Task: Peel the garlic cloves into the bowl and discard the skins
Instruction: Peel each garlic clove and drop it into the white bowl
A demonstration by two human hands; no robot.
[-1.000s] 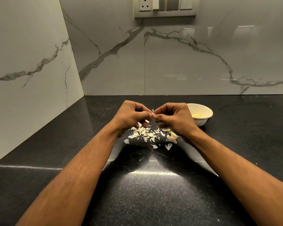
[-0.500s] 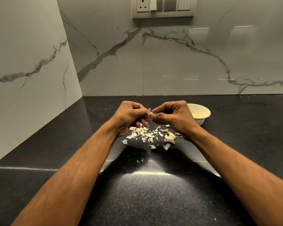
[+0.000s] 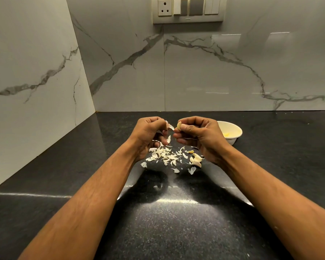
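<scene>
Two bare hands are raised above a black speckled stone countertop (image 3: 176, 222), in the corner formed by two white marble-veined wall panels (image 3: 214, 72).

The right hand (image 3: 199, 136) has its fingers curled, and its thumb and forefinger pinch one pale yellow peeled garlic clove (image 3: 179, 126). The clove's long axis stands nearly upright, tilted slightly to the left; which end is the tip cannot be told. The left hand (image 3: 148, 134) also has curled fingers, and they pinch one thin white papery strip of skin (image 3: 170, 126), which trails toward the clove and ends just beside it. A second skin flake (image 3: 168, 139) hangs at the lower fingers of the left hand.

Below and between the hands, a scatter of white garlic skins (image 3: 165, 156) lies on the countertop; the flakes are too many and too overlapped to count. At the right edge of the scatter lie what appear to be three unpeeled cloves (image 3: 195, 160), close together, near the right wrist.

One small cream round bowl (image 3: 231, 128) stands on the countertop behind the right hand, partly hidden by it. Inside it shows a yellowish piece (image 3: 226, 135), seemingly peeled garlic; the number of pieces cannot be told.

One beige switch plate with a socket (image 3: 188, 9) is mounted on the rear wall.
</scene>
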